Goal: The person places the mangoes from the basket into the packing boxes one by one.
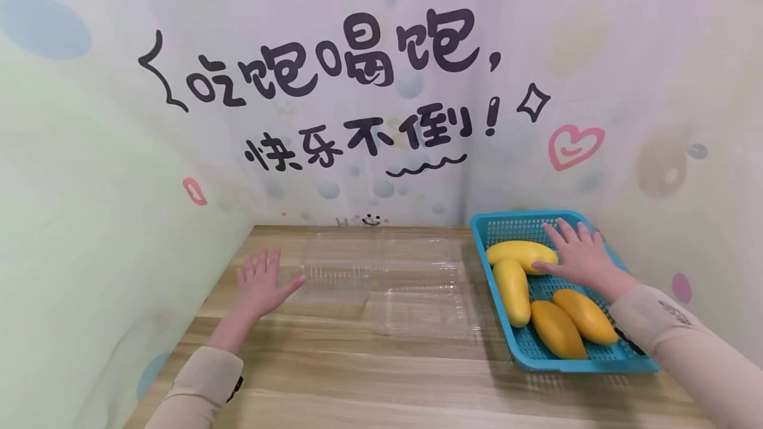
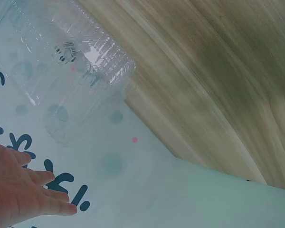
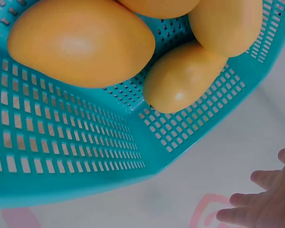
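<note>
Several yellow-orange mangoes (image 1: 557, 330) lie in a blue plastic basket (image 1: 587, 366) on the right of the table. Over the basket's far half, my right hand (image 1: 581, 257) is spread with its fingers apart, holding nothing; in the head view its thumb overlaps a yellow mango (image 1: 521, 255). To the left, a clear plastic clamshell box (image 1: 420, 313) lies unfolded on the wood. My left hand (image 1: 262, 290) hovers at the box's left side, fingers splayed, thumb pointing toward its edge. The left wrist view shows the box's ribbed clear wall (image 2: 104, 57) beyond that hand.
The wooden table (image 1: 334, 376) meets a printed wall sheet (image 1: 357, 190) with large dark lettering right behind the box and basket. Side sheets (image 1: 89, 217) enclose the table on left and right. The basket has raised, perforated walls.
</note>
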{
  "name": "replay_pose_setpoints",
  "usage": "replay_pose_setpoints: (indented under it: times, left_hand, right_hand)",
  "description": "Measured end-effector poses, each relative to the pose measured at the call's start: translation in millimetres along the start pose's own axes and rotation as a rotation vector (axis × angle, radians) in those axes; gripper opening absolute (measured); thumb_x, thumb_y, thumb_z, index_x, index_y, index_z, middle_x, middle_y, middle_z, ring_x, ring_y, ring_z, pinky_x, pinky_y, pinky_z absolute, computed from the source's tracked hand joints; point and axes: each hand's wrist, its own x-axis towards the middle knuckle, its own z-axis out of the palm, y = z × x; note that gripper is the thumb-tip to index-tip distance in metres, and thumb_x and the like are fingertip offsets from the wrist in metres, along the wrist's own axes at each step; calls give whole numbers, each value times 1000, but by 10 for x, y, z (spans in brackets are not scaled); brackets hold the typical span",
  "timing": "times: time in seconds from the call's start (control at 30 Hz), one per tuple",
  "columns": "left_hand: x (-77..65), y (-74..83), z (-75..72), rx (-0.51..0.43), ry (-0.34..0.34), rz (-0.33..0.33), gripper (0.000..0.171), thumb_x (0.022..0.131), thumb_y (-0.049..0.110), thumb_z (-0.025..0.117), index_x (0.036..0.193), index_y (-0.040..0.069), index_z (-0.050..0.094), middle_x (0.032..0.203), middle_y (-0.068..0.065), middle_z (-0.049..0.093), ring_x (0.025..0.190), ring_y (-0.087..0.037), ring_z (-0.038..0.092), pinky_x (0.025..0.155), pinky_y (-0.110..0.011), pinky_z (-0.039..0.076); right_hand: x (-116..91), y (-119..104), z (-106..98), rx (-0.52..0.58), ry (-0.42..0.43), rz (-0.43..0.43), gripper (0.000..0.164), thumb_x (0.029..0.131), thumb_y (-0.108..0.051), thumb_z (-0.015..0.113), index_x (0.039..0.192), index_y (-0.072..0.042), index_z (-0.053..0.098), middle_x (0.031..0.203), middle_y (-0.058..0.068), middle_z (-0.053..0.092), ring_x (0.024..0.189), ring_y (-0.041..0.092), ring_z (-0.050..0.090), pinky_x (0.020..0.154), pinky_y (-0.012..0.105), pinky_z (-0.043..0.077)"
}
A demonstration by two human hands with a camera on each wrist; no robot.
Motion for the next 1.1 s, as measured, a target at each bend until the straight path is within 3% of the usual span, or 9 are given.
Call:
replay_pose_setpoints:
  times: [0.2,0.4,0.5,0.6,0.7,0.77,0.9,1.1]
  left_hand:
    - [6,8,30,0,27,23,92,86,59,45,144,-4,10,145,-34,0,128,-57,-9,100,-69,-4]
    - [-42,94,67,-34,76,81,94,84,62,46,143,-3,13,145,-35,5,129,-56,-5,100,-69,-3]
    - [-52,189,85,-1,98,104,86,87,52,51,142,-4,17,143,-35,13,130,-55,5,102,-67,4]
    - [-84,360,111,38,133,97,72,90,42,52,137,-7,29,135,-34,32,124,-53,28,101,-63,21]
    - [-155,573,170,21,140,78,56,91,39,51,125,-6,47,112,-27,57,102,-42,54,87,-52,43]
    - [-212,704,239,-18,114,70,48,91,38,51,115,-3,55,91,-17,64,80,-29,61,70,-41,50]
    - [-294,888,418,-92,26,101,38,91,36,53,107,3,60,68,0,59,56,-10,50,49,-26,41]
    - [-338,1010,707,-102,-22,183,37,90,34,55,106,2,60,66,-2,61,52,-9,50,42,-23,37]
  right_hand:
    - [51,-87,28,50,-12,-30,92,82,-62,50,141,3,25,141,35,18,123,61,15,96,72,13]
    - [95,-221,54,158,-115,0,91,84,-58,52,140,7,22,133,41,25,103,54,45,81,62,41]
    - [129,-292,73,217,-203,36,90,86,-56,50,139,9,20,131,45,23,100,53,49,78,59,44]
    - [165,-368,113,240,-257,46,88,86,-55,51,138,11,22,132,44,24,111,56,40,86,62,38]
    - [196,-422,171,246,-295,55,88,85,-54,53,137,11,24,131,44,27,115,58,33,90,65,34]
    - [216,-447,216,251,-325,64,88,85,-53,53,137,11,24,131,44,27,115,58,34,91,65,33]
    - [256,-470,303,261,-375,79,87,85,-51,55,138,11,22,129,45,28,109,54,42,87,62,37]
    - [254,-539,377,268,-398,77,80,85,-42,58,136,11,24,119,42,40,89,39,54,75,48,47]
